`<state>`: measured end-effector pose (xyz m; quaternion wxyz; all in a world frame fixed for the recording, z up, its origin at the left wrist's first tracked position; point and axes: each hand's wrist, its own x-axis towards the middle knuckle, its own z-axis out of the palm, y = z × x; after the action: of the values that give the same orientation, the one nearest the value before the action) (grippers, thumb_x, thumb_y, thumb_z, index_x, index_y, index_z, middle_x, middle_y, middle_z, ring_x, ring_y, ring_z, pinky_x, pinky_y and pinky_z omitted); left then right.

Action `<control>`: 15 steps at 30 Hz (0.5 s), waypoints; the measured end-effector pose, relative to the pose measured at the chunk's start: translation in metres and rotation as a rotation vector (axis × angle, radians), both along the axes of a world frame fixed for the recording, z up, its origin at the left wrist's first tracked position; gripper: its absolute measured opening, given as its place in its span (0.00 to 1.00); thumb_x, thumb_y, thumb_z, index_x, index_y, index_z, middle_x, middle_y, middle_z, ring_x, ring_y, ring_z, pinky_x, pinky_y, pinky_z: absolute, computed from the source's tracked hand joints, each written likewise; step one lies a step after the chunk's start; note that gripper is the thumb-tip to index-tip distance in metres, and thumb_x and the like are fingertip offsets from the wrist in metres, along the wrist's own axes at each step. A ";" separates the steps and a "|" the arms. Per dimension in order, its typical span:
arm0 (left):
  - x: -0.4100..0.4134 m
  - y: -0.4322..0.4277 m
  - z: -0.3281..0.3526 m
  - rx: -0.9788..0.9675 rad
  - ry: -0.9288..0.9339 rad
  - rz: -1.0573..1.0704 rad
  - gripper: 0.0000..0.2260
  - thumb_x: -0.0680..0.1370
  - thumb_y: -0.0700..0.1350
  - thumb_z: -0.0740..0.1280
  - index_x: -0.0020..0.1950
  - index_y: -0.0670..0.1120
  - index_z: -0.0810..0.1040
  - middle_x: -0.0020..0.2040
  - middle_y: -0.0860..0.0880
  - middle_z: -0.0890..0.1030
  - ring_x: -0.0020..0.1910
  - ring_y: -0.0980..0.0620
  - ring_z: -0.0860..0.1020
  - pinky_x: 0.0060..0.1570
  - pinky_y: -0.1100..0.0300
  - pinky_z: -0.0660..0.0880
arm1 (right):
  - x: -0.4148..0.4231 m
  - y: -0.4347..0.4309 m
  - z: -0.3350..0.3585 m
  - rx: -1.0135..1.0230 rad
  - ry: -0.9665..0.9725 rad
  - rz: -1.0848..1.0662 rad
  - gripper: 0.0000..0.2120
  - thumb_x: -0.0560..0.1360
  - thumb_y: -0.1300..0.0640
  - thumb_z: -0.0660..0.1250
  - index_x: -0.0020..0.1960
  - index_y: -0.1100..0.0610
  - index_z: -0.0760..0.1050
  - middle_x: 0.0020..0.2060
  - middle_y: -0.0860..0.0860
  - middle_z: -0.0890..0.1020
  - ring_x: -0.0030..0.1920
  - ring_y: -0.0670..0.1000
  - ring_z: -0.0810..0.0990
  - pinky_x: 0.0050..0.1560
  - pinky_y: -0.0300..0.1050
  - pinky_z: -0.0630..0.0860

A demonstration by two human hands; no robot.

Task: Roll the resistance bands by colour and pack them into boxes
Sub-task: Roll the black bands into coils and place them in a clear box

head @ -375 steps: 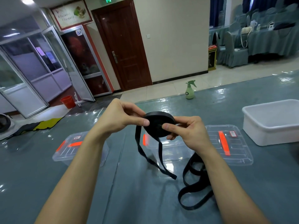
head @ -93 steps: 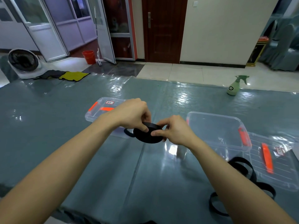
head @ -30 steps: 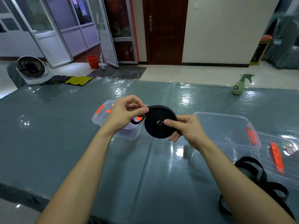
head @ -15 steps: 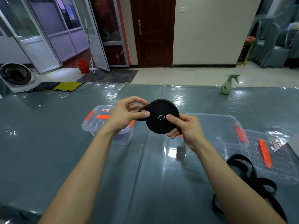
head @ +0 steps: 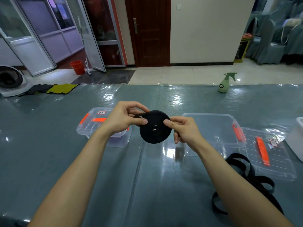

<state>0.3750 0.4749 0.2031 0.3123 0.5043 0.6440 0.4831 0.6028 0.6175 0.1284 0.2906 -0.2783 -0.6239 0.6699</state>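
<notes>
Both hands grasp the rolled black band (head: 155,131) in the air above the counter (head: 49,158): left hand (head: 124,119) pinches its left edge; right hand (head: 183,130) its right. Loose grip risks the coil unwinding before it reaches the open box (head: 213,128).

Black rolled band (head: 155,131); clear boxes (head: 213,128) with orange latches (head: 237,132).

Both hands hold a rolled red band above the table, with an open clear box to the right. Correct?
Not quite: the rolled band is black, not red, as the head view shows. The left hand and right hand do hold it above the table, open clear box to the right.
</notes>
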 end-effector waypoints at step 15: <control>0.010 0.066 0.008 -0.031 0.057 -0.136 0.14 0.73 0.34 0.82 0.54 0.47 0.86 0.50 0.42 0.90 0.52 0.39 0.89 0.60 0.48 0.84 | 0.025 0.017 -0.003 -0.094 -0.002 -0.010 0.12 0.75 0.57 0.81 0.55 0.61 0.88 0.44 0.64 0.89 0.36 0.61 0.89 0.36 0.46 0.86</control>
<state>0.3852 0.5412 0.2108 0.3339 0.5554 0.6243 0.4362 0.6274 0.6342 0.1250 0.2801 -0.2954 -0.5907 0.6967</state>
